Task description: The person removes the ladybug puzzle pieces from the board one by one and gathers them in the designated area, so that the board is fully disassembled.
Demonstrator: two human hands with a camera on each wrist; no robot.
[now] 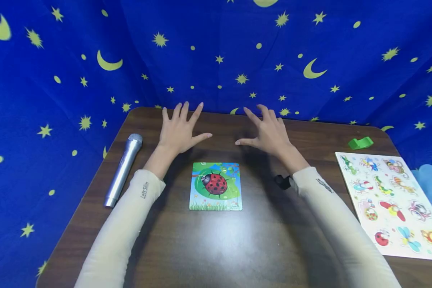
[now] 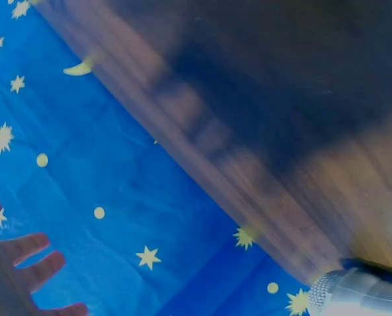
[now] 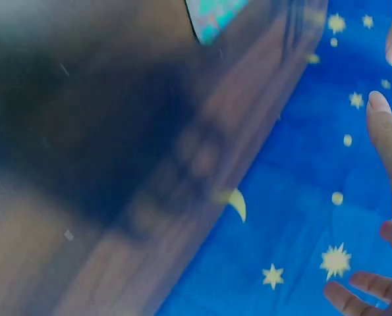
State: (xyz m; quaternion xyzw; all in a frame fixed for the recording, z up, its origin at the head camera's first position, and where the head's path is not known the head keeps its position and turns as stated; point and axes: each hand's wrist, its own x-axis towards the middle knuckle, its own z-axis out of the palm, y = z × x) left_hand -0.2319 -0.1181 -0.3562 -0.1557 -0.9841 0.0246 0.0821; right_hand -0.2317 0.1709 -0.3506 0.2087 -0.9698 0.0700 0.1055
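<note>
My left hand (image 1: 177,130) is held above the far part of the brown table, fingers spread, thumb pointing right, holding nothing. Opposite it, my right hand (image 1: 271,132) has its fingers apart and its thumb pointing left, also holding nothing. Between the forearms, nearer to me, a square ladybug puzzle (image 1: 216,186) lies flat with its picture up. In the left wrist view, spread fingers (image 2: 41,270) show at the lower left. The right wrist view catches the thumb (image 3: 388,135) and some fingers at its right edge.
A silver microphone (image 1: 123,170) lies on the left side of the table (image 1: 216,248). At the right is a white board with insect pictures (image 1: 392,200), and behind it a green block (image 1: 360,143). A blue star-patterned cloth (image 1: 201,60) hangs behind the table.
</note>
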